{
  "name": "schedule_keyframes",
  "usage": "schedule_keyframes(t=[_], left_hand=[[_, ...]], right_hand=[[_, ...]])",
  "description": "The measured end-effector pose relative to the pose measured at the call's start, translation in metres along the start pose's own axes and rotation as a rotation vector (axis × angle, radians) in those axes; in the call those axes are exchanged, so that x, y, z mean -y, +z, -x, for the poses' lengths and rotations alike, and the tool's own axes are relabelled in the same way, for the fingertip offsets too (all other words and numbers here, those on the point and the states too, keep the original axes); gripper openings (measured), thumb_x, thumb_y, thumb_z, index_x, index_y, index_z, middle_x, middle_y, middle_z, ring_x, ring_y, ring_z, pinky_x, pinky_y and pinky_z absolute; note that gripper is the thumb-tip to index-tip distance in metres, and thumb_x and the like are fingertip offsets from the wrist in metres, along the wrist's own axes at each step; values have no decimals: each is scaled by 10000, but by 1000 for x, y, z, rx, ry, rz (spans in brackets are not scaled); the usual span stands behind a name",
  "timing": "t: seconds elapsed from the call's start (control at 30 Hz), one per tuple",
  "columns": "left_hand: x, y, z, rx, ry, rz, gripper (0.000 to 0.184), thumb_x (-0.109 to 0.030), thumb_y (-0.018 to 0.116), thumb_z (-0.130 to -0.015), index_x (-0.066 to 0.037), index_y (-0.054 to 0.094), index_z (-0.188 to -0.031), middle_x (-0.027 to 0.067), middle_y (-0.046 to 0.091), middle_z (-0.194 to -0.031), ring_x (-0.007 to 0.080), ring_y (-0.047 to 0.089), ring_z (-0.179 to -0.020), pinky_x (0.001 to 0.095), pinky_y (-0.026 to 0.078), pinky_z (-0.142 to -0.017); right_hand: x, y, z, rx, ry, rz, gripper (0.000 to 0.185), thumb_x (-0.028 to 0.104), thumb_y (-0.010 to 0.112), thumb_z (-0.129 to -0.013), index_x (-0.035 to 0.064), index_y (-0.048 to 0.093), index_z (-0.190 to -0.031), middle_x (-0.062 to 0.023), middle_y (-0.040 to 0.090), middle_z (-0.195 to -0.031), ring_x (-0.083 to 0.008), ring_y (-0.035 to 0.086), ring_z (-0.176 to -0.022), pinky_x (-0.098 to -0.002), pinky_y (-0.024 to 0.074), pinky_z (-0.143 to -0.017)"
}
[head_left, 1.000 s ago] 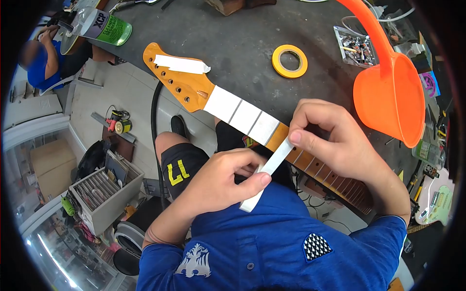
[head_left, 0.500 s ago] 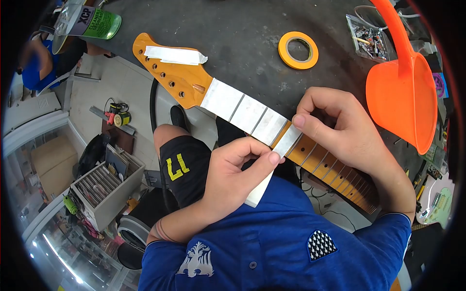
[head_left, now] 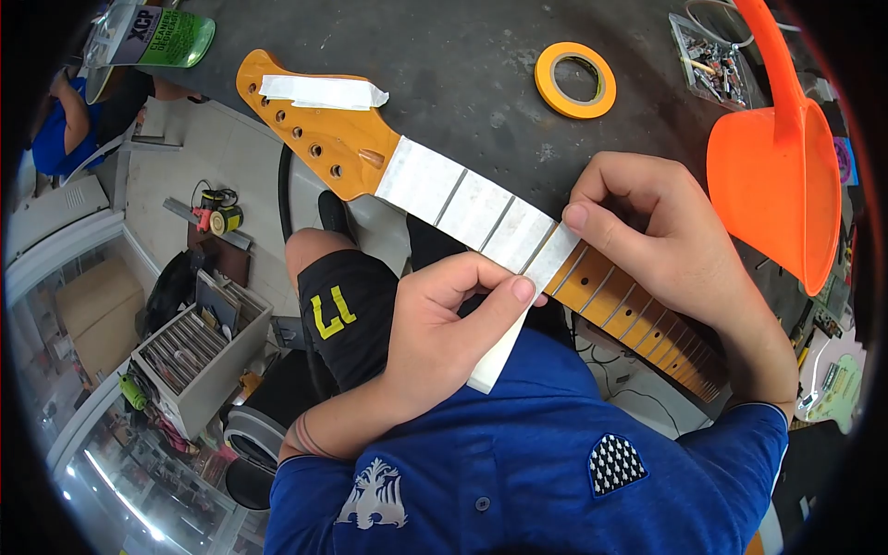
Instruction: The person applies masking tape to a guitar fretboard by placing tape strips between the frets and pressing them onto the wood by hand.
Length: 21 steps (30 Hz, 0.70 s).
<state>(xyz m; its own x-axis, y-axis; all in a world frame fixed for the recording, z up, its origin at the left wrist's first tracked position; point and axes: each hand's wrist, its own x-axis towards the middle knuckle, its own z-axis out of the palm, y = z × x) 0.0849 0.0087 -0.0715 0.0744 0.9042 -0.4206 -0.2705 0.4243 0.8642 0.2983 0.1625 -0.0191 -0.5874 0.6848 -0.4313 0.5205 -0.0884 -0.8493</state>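
A guitar neck (head_left: 592,285) stretches slantwise along the near edge of the dark tabletop (head_left: 444,92), its headstock (head_left: 310,146) toward the left end; whether the wood rests on that edge cannot be told. White strips (head_left: 455,205) cover the fingerboard between the first frets, and a white patch (head_left: 319,92) lies across the headstock. The left hand (head_left: 444,338) pinches white tape (head_left: 553,262) between thumb and forefinger at the neck's near side, the thicker rest of it hanging below. The fingers of the right hand (head_left: 657,231) are closed on the strip's other end at the neck's far side, so the tape crosses the fingerboard beside the covered part. Farther in from the near edge lies a yellow tape roll (head_left: 564,109). Toward the tabletop's right side are an orange dipper (head_left: 763,176) and a bag of small parts (head_left: 712,69); a green-labelled bottle (head_left: 176,35) is near the left edge.
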Motion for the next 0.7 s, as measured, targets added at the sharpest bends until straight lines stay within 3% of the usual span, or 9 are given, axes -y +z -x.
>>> schedule_keyframes(t=[0.03, 0.7], left_hand=[[0, -1, 0, 4, -3, -4, 194, -130, 743, -1174, 49, 813, -1144, 114, 855, -1012, 75, 747, -841, 257, 596, -761], [-1, 0, -1, 16, 14, -7, 189, -122, 732, -1180, 50, 803, -1143, 116, 852, -1015, 72, 736, -829, 258, 590, -749]], right_hand=[[1, 1, 0, -13, 7, -5, 245, 195, 775, -1081, -39, 771, -1009, -93, 754, -816, -123, 697, -758, -345, 560, -726], [-4, 1, -3, -32, -17, 56, 271, 217, 799, -1073, -37, 782, -979, -67, 723, -737, -96, 651, -663, -330, 516, -633]])
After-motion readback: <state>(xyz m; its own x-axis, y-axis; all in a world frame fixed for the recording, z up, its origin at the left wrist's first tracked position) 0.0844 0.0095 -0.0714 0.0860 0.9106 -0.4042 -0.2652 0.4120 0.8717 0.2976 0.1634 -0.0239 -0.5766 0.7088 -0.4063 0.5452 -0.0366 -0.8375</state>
